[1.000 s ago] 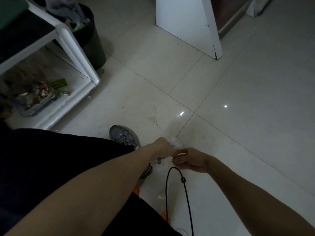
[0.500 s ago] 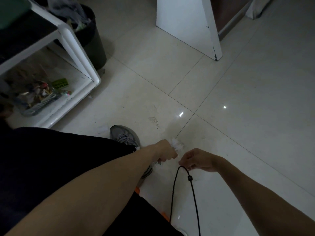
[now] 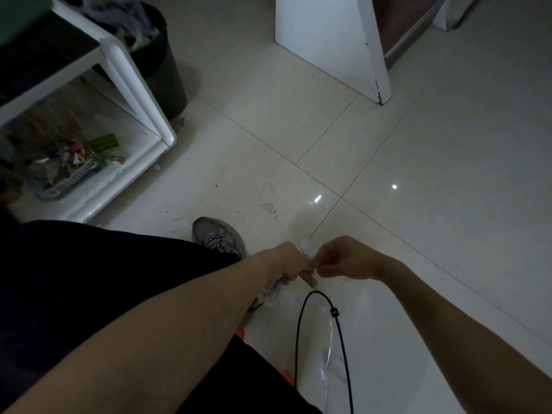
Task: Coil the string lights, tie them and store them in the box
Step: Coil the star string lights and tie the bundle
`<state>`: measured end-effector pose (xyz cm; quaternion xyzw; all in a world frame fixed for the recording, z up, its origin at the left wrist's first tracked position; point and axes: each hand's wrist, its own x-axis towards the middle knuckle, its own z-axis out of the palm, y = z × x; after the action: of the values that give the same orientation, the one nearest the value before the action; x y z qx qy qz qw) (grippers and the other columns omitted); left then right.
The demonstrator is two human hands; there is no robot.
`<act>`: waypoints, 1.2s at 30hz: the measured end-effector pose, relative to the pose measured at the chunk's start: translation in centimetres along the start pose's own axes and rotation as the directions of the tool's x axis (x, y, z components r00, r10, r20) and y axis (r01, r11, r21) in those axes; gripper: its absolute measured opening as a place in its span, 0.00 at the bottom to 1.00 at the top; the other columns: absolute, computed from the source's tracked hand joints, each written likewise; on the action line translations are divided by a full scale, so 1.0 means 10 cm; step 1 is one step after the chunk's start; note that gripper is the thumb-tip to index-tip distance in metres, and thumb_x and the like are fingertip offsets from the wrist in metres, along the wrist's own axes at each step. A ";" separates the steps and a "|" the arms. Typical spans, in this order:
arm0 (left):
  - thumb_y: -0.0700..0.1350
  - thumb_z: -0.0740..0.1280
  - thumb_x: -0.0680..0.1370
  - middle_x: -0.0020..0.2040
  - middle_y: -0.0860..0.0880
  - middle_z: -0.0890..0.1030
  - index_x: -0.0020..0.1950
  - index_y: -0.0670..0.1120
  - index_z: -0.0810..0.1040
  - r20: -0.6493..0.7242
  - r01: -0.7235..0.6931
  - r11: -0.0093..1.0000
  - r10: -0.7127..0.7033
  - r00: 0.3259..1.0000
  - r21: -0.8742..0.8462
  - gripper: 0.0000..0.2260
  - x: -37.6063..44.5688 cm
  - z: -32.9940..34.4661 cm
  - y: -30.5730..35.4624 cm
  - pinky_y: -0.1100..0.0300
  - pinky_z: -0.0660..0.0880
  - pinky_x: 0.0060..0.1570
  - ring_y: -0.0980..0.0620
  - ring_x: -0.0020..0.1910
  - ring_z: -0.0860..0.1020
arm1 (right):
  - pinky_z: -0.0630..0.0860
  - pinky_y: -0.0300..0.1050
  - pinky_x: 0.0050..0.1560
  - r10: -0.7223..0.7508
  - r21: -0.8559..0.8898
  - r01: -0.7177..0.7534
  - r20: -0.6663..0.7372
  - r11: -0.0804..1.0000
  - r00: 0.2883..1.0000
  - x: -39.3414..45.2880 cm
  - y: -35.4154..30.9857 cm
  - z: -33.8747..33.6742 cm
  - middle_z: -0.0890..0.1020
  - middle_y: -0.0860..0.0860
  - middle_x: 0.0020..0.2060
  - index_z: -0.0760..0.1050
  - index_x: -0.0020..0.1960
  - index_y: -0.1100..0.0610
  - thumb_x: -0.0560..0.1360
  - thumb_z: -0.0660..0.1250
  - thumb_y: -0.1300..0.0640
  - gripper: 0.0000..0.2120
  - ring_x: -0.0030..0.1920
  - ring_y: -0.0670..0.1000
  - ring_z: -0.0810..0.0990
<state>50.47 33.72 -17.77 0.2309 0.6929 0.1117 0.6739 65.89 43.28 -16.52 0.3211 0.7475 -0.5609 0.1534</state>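
Note:
My left hand (image 3: 288,262) grips a bunch of clear, whitish string lights (image 3: 305,246); part of the bunch sticks out above the fist and part hangs below it. My right hand (image 3: 343,259) is right beside it, its fingertips pinching a strand at the bunch. Under both hands a black cord (image 3: 337,330) with a small black bead loops down to the lower edge of the view. The box is not in view.
A white low table (image 3: 131,85) with a basket of small items (image 3: 65,171) under it stands at the left. Behind it is a black bin (image 3: 162,64). A white cabinet corner (image 3: 379,85) is at the top. My grey shoe (image 3: 216,236) rests on the tiled floor.
My right hand, which had drawn a little away to the right half a second ago, has come back against the left hand at the bunch. The black cord loop has shifted left with it.

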 end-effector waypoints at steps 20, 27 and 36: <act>0.44 0.63 0.81 0.28 0.46 0.70 0.36 0.41 0.73 -0.254 -0.052 0.996 0.031 0.967 -0.076 0.13 -0.08 -0.31 0.11 0.69 0.60 0.21 0.51 0.24 0.64 | 0.68 0.34 0.34 0.080 -0.381 -0.129 -0.141 0.915 0.987 -0.04 0.04 -0.17 0.77 0.46 0.31 0.81 0.40 0.57 0.74 0.74 0.47 0.13 0.30 0.41 0.73; 0.47 0.61 0.82 0.27 0.48 0.69 0.33 0.44 0.72 -0.680 -0.421 0.834 0.077 0.729 -0.357 0.17 -0.01 -0.62 0.18 0.62 0.63 0.29 0.50 0.25 0.67 | 0.78 0.40 0.43 0.468 -0.516 -0.369 0.073 0.773 0.881 -0.08 0.56 -0.17 0.85 0.53 0.38 0.84 0.42 0.60 0.73 0.70 0.58 0.06 0.36 0.46 0.81; 0.48 0.61 0.83 0.27 0.49 0.67 0.36 0.43 0.72 -0.494 -0.398 0.837 0.183 0.850 -0.375 0.17 0.00 -0.43 0.15 0.64 0.61 0.23 0.54 0.20 0.64 | 0.72 0.30 0.37 0.548 -0.503 -0.347 0.333 0.791 0.767 -0.20 0.90 0.60 0.82 0.46 0.31 0.84 0.46 0.55 0.74 0.70 0.60 0.05 0.30 0.40 0.79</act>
<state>46.45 35.66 -16.81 0.1370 0.7346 0.4265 0.5097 72.51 38.55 -23.93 0.3109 0.6882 -0.3948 0.5234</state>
